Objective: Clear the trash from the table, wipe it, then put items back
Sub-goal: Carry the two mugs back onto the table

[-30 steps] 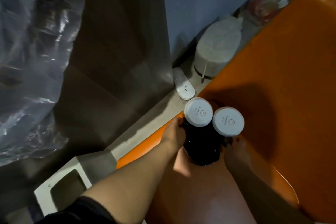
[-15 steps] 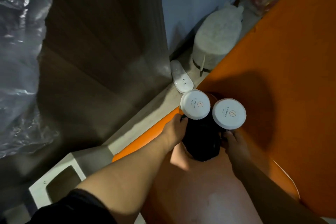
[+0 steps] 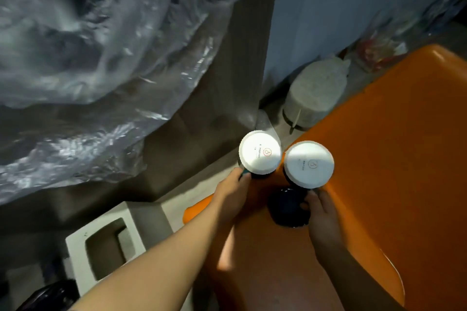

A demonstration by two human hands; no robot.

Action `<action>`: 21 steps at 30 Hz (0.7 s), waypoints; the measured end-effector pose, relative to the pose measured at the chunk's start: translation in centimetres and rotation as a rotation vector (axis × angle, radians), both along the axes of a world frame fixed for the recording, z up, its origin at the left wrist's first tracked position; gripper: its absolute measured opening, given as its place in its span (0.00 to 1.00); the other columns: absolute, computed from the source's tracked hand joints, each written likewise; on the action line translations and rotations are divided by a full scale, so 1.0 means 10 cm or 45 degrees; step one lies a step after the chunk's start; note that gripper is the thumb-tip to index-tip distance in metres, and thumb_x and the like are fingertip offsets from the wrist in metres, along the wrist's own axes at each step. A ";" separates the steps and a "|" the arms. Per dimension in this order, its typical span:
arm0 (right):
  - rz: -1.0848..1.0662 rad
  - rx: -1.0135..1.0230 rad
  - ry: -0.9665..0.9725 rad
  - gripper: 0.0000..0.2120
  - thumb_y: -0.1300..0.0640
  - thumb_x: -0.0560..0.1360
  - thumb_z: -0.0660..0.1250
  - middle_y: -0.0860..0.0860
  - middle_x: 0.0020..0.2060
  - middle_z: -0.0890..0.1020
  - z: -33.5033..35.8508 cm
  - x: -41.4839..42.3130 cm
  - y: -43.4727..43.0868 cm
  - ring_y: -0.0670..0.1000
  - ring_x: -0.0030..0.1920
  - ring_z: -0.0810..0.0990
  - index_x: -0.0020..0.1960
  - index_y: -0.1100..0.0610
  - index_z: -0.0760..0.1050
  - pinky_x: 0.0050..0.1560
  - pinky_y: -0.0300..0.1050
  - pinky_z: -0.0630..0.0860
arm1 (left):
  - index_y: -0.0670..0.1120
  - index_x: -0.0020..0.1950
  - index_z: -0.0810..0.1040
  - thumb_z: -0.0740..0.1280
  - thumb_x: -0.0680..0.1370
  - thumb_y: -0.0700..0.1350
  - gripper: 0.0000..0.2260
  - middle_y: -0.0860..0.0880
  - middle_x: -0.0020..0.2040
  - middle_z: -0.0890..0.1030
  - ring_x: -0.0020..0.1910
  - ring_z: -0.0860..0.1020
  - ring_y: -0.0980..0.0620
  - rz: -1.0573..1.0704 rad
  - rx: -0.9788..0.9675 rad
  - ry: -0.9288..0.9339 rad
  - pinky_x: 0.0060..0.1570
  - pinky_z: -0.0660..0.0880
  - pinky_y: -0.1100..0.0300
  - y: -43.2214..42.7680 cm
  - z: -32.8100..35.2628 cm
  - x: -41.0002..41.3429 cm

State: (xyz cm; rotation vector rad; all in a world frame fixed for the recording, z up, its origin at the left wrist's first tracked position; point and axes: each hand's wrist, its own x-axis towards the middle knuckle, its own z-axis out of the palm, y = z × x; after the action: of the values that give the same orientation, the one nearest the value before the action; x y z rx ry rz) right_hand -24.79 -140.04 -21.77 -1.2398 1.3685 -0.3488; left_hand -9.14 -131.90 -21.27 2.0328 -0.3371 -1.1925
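Fingers (image 3: 243,176) of the left hand (image 3: 231,199) curl round one white-lidded bottle (image 3: 260,152), the right hand (image 3: 322,213) clasps the other bottle (image 3: 308,164), both at the orange table (image 3: 404,159) edge; best kept upright, lids not knocking together.

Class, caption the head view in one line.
Left hand holds the left jar, right hand the right jar, both white-lidded, at an orange table.

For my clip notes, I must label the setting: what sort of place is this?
Probably a cramped corner of a home, perhaps a storeroom. An orange table sits near a blue wall, crumpled plastic sheeting is beside it, and the left hand and right hand hold two white-lidded jars.
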 end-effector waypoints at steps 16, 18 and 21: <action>0.477 -0.017 -0.098 0.10 0.53 0.82 0.52 0.51 0.42 0.74 1.12 0.27 2.64 0.49 0.43 0.71 0.47 0.52 0.70 0.42 0.44 0.67 | 0.46 0.49 0.72 0.54 0.82 0.50 0.10 0.43 0.48 0.77 0.47 0.75 0.46 0.543 0.014 -0.231 0.49 0.71 0.53 3.13 1.08 -0.22; 0.545 -0.054 -0.077 0.10 0.53 0.82 0.53 0.52 0.44 0.75 1.23 0.26 3.00 0.51 0.45 0.72 0.48 0.53 0.71 0.46 0.46 0.67 | 0.46 0.47 0.71 0.54 0.82 0.49 0.11 0.43 0.48 0.77 0.49 0.75 0.44 0.567 0.045 -0.286 0.48 0.71 0.53 3.57 1.21 -0.29; 0.660 -0.111 -0.078 0.11 0.54 0.81 0.53 0.56 0.44 0.75 1.40 0.24 3.45 0.52 0.44 0.73 0.47 0.56 0.72 0.44 0.49 0.69 | 0.45 0.45 0.70 0.54 0.81 0.49 0.11 0.44 0.44 0.76 0.45 0.74 0.46 0.656 0.064 -0.329 0.46 0.69 0.53 4.15 1.38 -0.39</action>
State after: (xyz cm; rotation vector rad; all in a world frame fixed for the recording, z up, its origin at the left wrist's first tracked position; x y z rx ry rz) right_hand -22.35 -105.51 -7.81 -1.5875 0.9419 -0.0813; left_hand -13.08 -90.43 -7.42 2.1431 0.0983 -0.6307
